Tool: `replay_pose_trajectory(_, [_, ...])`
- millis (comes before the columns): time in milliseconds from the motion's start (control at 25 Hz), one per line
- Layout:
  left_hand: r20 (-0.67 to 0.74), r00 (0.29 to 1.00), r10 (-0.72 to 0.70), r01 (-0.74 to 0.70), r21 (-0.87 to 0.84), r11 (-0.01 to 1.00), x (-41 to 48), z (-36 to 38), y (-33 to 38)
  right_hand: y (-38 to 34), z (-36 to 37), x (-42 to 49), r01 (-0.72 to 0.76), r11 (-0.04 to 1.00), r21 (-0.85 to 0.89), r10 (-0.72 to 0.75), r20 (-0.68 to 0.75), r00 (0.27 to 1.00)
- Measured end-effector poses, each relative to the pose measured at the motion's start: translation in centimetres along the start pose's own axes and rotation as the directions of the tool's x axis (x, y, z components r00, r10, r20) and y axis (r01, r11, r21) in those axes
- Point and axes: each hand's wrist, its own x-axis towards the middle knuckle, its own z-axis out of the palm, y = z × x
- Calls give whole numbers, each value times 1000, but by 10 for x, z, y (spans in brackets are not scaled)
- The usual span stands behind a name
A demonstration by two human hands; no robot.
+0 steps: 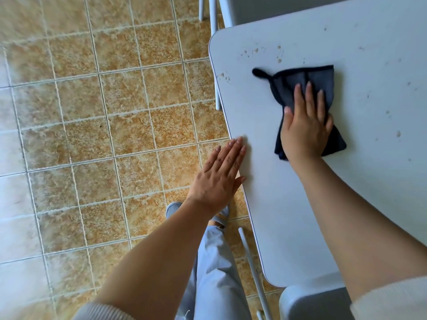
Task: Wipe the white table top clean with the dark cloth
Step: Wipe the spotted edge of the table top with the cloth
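The white table top [288, 204] fills the right side of the view, its left edge running from top centre down to the lower right. A dark cloth [307, 77] with a hanging loop lies bunched on it near the far left corner. My right hand [305, 125] presses flat on the cloth, fingers spread over it. My left hand [219, 174] lies flat and empty at the table's left edge, fingertips resting on the surface. Brownish spots and crumbs [279, 58] dot the top beyond the cloth and to its right.
A tan tiled floor [92, 135] covers the left. White chairs stand at the table's far end [221, 10] and near end [309, 303]. My leg in pale trousers [212, 262] and a grey shoe stand beside the table, next to a thin white table leg [251, 264].
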Motion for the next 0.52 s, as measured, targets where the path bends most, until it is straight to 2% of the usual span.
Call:
replay_pose_trajectory(80, [3,1000,-27,27,14,1000,1,-1,3,-27,4,16,7,1000,23,-8,25,1000])
replay_pose_trajectory(160, [3,999,-45,45,23,999,3,-1,3,-48,7,12,112,993,33,-112,24,993])
replay_pose_trajectory(240, [0,998,-65,65,5,998,7,0,4,-44,9,-10,225,974,-5,-225,-9,974])
replay_pose_trajectory(320, [-18,995,-98,98,-21,995,14,-1,4,-18,6,-30,268,962,-45,-270,-26,963])
replay_pose_trajectory(400, [-35,991,-126,124,-55,991,28,-4,2,11,-1,-32,184,980,-73,-186,-17,982])
replay_pose_trajectory(520, [-25,987,-157,155,-63,986,55,-9,-10,25,-7,4,-45,997,-65,47,33,998])
